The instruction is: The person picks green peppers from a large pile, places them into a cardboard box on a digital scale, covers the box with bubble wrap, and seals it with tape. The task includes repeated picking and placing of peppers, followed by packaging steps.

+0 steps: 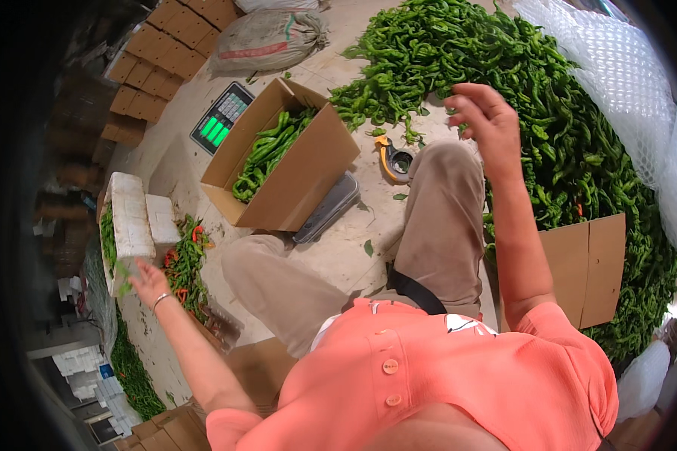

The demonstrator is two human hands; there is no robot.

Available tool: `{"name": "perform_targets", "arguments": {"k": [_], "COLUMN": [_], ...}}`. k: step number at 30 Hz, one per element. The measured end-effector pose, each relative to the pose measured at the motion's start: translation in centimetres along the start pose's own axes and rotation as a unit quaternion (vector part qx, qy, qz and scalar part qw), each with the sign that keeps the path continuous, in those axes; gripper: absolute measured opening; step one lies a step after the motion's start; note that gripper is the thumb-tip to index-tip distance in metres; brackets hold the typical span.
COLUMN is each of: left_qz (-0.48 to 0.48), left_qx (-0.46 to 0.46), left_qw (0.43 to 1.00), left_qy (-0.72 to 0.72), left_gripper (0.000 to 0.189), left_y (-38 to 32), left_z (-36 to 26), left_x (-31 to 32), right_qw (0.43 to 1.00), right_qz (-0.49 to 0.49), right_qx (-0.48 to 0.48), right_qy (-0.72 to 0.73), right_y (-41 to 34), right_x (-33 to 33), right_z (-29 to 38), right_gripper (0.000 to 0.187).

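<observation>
A large heap of green chili peppers covers the floor at the right. Over its near edge my right hand is raised with fingers bent and apart, nothing seen in it. My left hand stretches out far left beside a white foam box that has green peppers in it. A blurred green thing, perhaps a pepper, shows just past its fingertips; whether the fingers touch it is unclear. Before me an open cardboard box partly filled with long green peppers rests on a scale with a lit display.
A yellow and black tape dispenser lies near my right knee. Red and green peppers are piled by the foam box. A woven sack, stacked cartons, bubble wrap and a cardboard box stand around.
</observation>
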State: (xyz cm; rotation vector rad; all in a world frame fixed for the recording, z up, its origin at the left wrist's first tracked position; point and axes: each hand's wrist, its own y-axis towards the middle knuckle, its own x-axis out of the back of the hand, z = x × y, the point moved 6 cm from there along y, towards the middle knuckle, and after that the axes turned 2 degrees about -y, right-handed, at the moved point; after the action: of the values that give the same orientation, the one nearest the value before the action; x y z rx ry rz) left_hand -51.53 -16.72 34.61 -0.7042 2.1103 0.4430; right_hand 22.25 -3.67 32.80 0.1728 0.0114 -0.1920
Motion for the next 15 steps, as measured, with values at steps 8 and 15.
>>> {"name": "perform_targets", "arguments": {"k": [8,15], "left_qz": [0.213,0.394], "left_qx": [0.247,0.612], "left_qw": [0.899,0.441], "left_qy": [0.293,0.524], "left_gripper": [0.044,0.037], "left_y": [-12.9,-20.9], "left_z": [28.0,40.5], "left_x": [-15.1,-7.3], "right_qw": [0.969,0.884], "right_qz": [0.021,0.181], "right_qx": [-0.216,-0.172], "right_qy": [-0.121,-0.395], "right_y": [7.3,16.5], "right_x": [5.2,-2.8], "right_z": [-21.2,-36.9], "right_gripper": [0.018,0.031]}}
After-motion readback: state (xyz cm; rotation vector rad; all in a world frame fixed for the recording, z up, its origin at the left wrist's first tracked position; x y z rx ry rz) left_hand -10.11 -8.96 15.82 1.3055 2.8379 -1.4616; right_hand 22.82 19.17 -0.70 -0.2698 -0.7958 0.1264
